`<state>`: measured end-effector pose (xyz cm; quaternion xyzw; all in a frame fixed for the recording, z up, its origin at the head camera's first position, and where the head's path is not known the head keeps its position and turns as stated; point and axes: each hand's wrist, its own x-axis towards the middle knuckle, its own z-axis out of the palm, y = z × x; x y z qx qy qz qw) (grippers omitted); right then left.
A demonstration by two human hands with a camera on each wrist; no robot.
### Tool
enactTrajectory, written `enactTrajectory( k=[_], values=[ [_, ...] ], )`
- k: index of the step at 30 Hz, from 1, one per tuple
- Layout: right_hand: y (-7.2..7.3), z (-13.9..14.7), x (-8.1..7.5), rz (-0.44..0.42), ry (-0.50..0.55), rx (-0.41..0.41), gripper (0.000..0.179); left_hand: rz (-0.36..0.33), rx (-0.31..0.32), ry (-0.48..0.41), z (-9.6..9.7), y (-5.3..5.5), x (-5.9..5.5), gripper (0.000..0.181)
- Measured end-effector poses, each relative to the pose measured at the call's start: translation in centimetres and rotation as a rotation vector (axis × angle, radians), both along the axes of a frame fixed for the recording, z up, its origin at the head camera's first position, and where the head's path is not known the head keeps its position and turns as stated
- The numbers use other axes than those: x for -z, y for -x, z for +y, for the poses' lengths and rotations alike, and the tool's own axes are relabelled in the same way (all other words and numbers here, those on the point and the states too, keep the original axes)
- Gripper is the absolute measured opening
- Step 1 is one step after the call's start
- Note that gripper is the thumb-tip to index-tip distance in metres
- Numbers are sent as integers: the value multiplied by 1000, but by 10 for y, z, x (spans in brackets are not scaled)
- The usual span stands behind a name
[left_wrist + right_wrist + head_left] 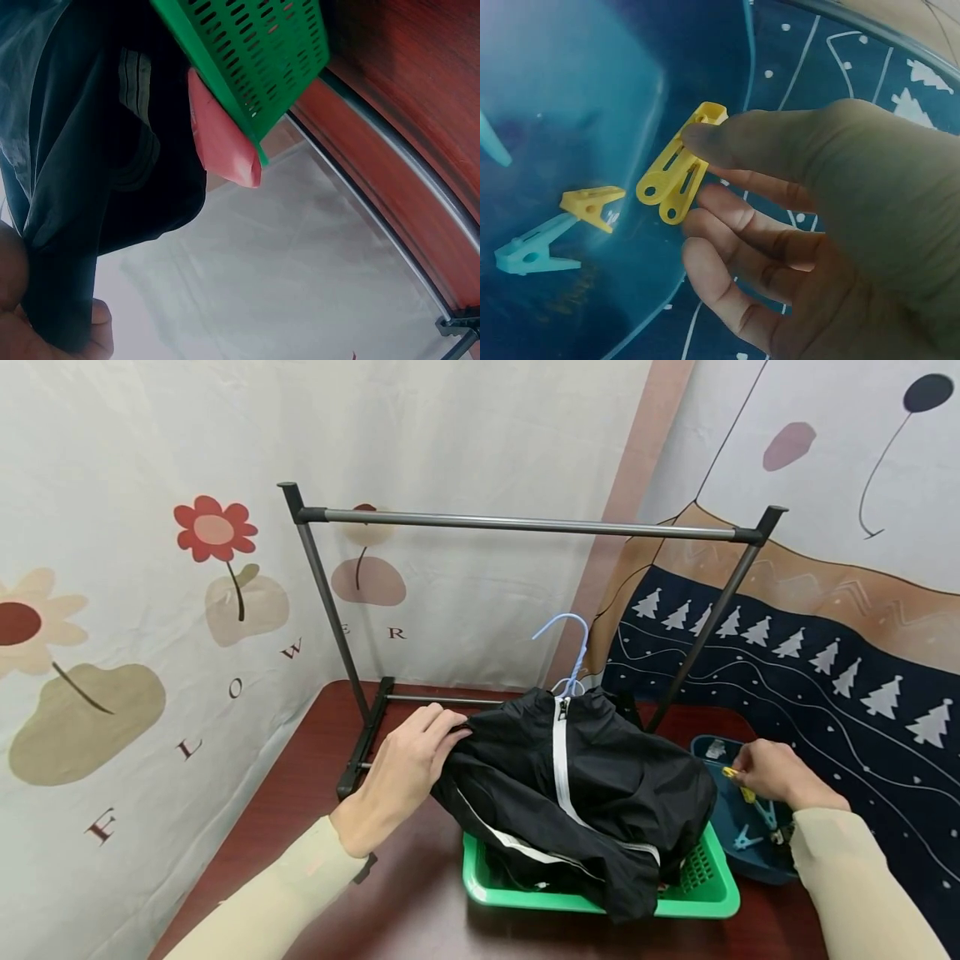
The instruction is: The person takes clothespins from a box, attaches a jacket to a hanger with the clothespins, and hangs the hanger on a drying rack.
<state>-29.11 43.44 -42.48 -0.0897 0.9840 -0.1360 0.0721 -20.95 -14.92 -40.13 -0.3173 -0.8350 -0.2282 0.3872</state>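
Observation:
A black jacket (pixel 510 760) with a white zipper strip is on a light blue hanger (pixel 576 652), its lower part lying over a green basket (pixel 600 903). My left hand (pixel 408 760) pinches the jacket's shoulder at the left; in the left wrist view the dark cloth (pixel 64 285) runs down between thumb and fingers. Over the dark blue bin (pixel 731 860), my right hand (pixel 776 774) pinches a yellow clothespin (pixel 679 165) between thumb and forefinger. Below it in the bin lie another yellow clothespin (pixel 592 204) and a light blue clothespin (pixel 536 249).
A metal clothes rack (pixel 480 521) with dark end posts stands behind the jacket on the red-brown table (pixel 300 827). Something pink (pixel 221 142) pokes out beside the basket in the left wrist view. Printed curtains (pixel 480 435) hang behind and at the sides.

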Motion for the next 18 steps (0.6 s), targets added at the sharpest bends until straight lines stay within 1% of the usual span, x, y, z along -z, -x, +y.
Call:
enactTrajectory(
  k=[4, 9, 18],
  values=[
    [0, -1, -2, 31, -6, -3, 11, 6, 2, -7, 0, 0, 0, 20],
    [-2, -2, -4, 52, -16, 14, 12, 8, -1, -9, 0, 0, 0, 19],
    [-8, -3, -8, 43, 17, 55, 16, 10, -1, -9, 0, -2, 1, 19]
  ],
)
